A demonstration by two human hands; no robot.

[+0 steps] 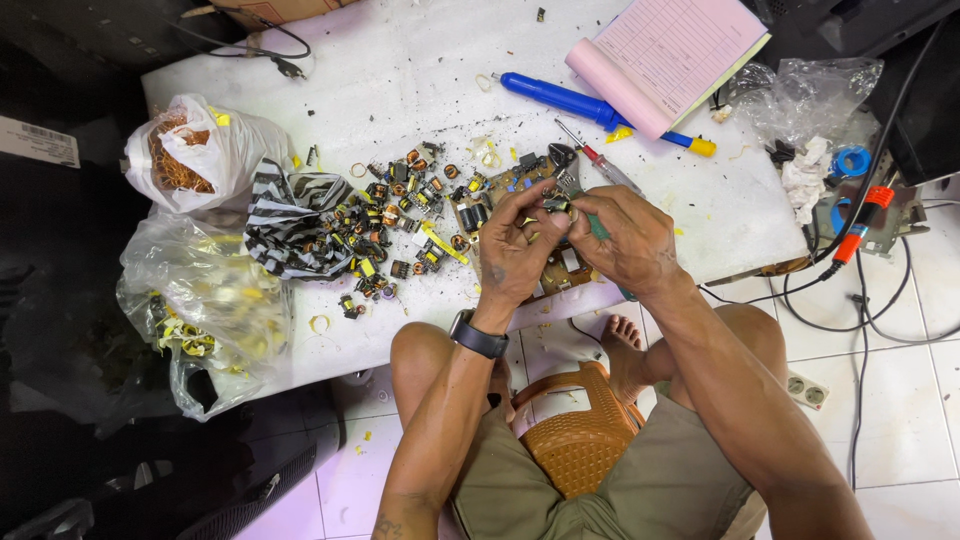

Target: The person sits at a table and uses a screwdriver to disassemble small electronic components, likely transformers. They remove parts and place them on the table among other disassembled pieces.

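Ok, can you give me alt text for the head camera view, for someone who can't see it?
Seen from above, a seated person's left hand and right hand meet over a brown circuit board on a white table, pinching a small dark component. Loose copper-wound coils lie left of the board; a blue desoldering pump and a pink notepad lie behind.

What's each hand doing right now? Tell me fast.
Left hand: fingers pinched on a small dark component above the circuit board.
Right hand: closed around a green-handled tool.
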